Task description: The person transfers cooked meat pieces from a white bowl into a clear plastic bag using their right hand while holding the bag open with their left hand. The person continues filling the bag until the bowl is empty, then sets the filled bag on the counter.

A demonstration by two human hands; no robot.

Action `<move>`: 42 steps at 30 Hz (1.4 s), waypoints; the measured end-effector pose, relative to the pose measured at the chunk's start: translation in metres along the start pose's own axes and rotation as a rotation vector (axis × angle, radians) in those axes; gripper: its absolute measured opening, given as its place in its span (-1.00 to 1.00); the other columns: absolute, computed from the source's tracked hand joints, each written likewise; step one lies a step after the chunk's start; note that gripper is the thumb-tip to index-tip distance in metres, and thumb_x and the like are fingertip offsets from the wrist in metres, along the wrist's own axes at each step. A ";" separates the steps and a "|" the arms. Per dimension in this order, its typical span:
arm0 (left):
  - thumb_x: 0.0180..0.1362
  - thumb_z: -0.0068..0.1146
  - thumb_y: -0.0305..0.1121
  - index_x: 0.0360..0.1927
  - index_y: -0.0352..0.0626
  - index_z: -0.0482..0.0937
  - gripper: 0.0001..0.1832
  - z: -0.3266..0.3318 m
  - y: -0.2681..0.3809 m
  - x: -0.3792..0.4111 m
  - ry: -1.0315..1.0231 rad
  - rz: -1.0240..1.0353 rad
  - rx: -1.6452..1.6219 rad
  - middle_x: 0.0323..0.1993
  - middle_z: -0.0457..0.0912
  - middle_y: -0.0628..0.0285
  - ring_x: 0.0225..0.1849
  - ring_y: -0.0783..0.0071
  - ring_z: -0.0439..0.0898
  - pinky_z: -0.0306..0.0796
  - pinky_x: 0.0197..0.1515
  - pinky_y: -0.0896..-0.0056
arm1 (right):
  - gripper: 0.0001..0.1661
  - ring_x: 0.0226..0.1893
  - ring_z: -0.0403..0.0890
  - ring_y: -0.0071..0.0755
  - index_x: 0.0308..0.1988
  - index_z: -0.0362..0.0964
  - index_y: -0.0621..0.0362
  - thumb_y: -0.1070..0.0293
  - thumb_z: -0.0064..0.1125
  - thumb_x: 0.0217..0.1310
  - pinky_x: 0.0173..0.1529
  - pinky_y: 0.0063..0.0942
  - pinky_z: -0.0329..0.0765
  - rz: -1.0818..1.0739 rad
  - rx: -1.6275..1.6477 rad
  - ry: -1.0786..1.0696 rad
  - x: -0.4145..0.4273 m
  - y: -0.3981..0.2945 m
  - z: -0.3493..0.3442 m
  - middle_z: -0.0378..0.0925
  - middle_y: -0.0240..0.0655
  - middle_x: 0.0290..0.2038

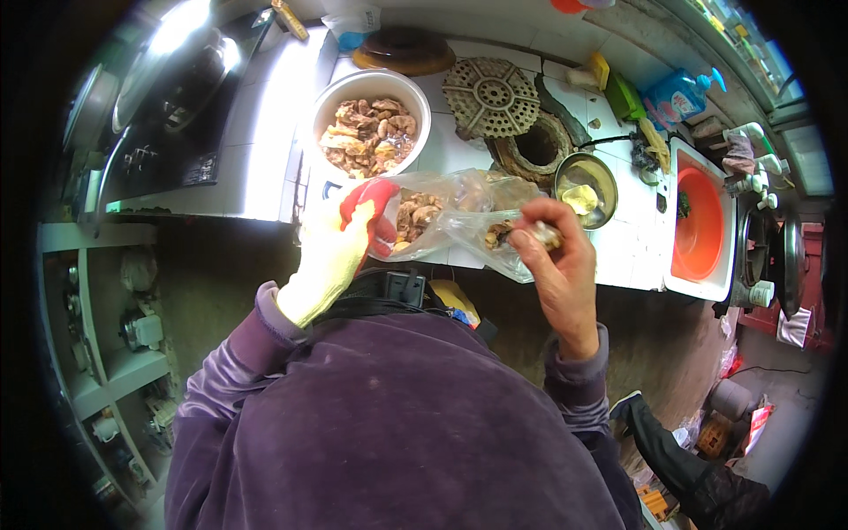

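Observation:
My left hand (344, 238), in a pale yellow glove with red palm and fingers, grips the edge of a clear plastic bag (457, 192) that holds brownish meat pieces (416, 213). Over a second clear plastic bag (510, 265), my bare right hand (560, 258) pinches a small pale, slightly blurred piece of food (544, 235). Darker bits lie in that bag beside my fingertips. Behind my left hand stands a round white pot (426, 119) with more meat pieces. A steel bowl (613, 192) containing a pale yellow lump (580, 199) is just behind my right hand.
A perforated metal disc (491, 98) and a round stove opening (538, 144) lie behind the bags. Farther right are a blue pump bottle (676, 99) and a sink (722, 265) with an orange basin (699, 225). Another person's dark-trousered leg (669, 444) shows at lower right.

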State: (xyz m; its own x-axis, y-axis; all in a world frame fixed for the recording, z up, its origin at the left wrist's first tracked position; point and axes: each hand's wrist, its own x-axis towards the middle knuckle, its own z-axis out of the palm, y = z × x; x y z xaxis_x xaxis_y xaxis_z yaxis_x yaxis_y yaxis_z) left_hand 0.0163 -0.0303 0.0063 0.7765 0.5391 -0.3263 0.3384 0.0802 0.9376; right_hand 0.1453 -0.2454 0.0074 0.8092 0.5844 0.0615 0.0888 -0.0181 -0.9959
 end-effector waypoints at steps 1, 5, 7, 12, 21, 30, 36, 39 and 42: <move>0.42 -0.09 -0.23 0.06 -0.34 0.54 -0.62 -0.001 -0.003 0.001 -0.003 0.025 -0.014 -0.52 0.59 0.19 -0.54 0.53 0.55 0.46 -0.48 0.57 | -0.76 -0.40 0.51 -0.56 -0.13 0.43 0.24 0.45 0.25 0.20 -0.28 -0.55 0.47 0.053 0.276 -0.047 0.006 -0.007 0.017 0.55 -0.31 -0.33; 0.41 -0.08 -0.23 0.04 -0.36 0.55 -0.62 -0.013 -0.009 -0.001 -0.001 0.069 -0.121 -0.51 0.61 0.17 -0.51 0.49 0.57 0.48 -0.45 0.52 | -0.76 -0.21 0.60 -0.49 -0.10 0.41 0.23 0.41 0.15 0.23 -0.11 -0.50 0.52 0.221 -0.147 -0.474 0.041 0.037 0.070 0.57 -0.30 -0.30; 0.40 -0.07 -0.22 0.03 -0.37 0.55 -0.62 -0.018 -0.009 -0.004 -0.007 0.060 -0.081 -0.51 0.61 0.17 -0.50 0.48 0.58 0.48 -0.44 0.50 | -0.67 -0.17 0.65 -0.21 -0.07 0.43 0.23 0.37 0.16 0.16 -0.04 -0.36 0.53 0.131 -0.414 -0.518 0.051 0.071 0.095 0.61 -0.08 -0.25; 0.39 -0.05 -0.22 0.00 -0.36 0.55 -0.63 -0.038 -0.017 -0.001 0.002 0.095 -0.179 -0.42 0.62 0.18 -0.45 0.48 0.59 0.50 -0.40 0.49 | -0.56 -0.08 0.60 0.06 0.03 0.45 0.24 0.30 0.06 0.17 0.03 -0.18 0.50 0.082 -0.778 -0.706 0.062 0.086 0.109 0.59 0.07 -0.13; 0.35 -0.02 0.00 0.00 -0.35 0.47 -0.49 -0.094 -0.061 0.050 0.072 0.179 -0.640 -0.19 0.59 0.10 -0.13 0.43 0.60 0.51 0.00 0.41 | -0.71 -0.25 0.67 -0.08 -0.04 0.51 0.16 0.34 0.04 0.29 -0.14 -0.28 0.58 -0.321 -0.701 -0.511 0.077 0.011 0.096 0.64 -0.06 -0.21; 0.22 0.17 0.02 -0.14 -0.28 0.54 -0.52 -0.107 -0.029 -0.022 -0.417 0.236 -0.300 0.11 0.48 -0.05 -0.07 0.35 0.57 0.43 0.08 0.32 | -0.75 -0.40 0.50 -0.67 -0.11 0.50 0.30 0.33 0.08 0.38 -0.28 -0.66 0.43 -0.086 -0.372 0.054 0.019 -0.028 0.018 0.53 -0.43 -0.43; 0.32 0.05 -0.17 -0.23 -0.23 0.55 -0.71 -0.116 -0.067 -0.041 -0.335 -0.128 -0.913 0.05 0.55 -0.13 -0.05 0.12 0.63 0.44 0.15 -0.02 | -0.81 -0.54 0.53 -0.64 -0.27 0.56 0.20 0.30 0.19 0.25 -0.39 -0.58 0.46 0.391 -0.484 -0.416 -0.064 0.002 0.022 0.55 -0.41 -0.57; 0.30 0.06 -0.26 -0.15 -0.23 0.58 -0.76 -0.125 -0.111 0.008 -0.335 0.188 -1.222 -0.05 0.63 -0.01 0.19 -0.02 0.50 0.23 0.35 -0.24 | -0.75 -0.46 0.64 -0.20 -0.26 0.59 0.09 0.17 0.21 0.18 -0.33 -0.31 0.52 0.424 -0.667 -0.566 -0.075 0.057 0.026 0.61 -0.24 -0.50; 0.32 0.06 -0.22 -0.03 -0.20 0.53 -0.71 -0.135 -0.109 0.052 -0.004 0.060 -1.312 -0.05 0.61 0.03 0.11 0.08 0.54 0.28 0.33 -0.15 | -0.74 -0.37 0.65 -0.05 -0.25 0.56 0.08 0.14 0.21 0.16 -0.28 -0.16 0.53 0.351 -0.824 -0.459 -0.076 0.087 0.026 0.62 -0.20 -0.47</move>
State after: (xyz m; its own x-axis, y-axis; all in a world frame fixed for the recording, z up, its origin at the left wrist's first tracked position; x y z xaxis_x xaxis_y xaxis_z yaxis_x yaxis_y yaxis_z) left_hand -0.0523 0.1021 -0.0969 0.7745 0.5679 -0.2787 -0.4596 0.8079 0.3688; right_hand 0.0764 -0.2697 -0.0855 0.5800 0.6912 -0.4312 0.4030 -0.7034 -0.5855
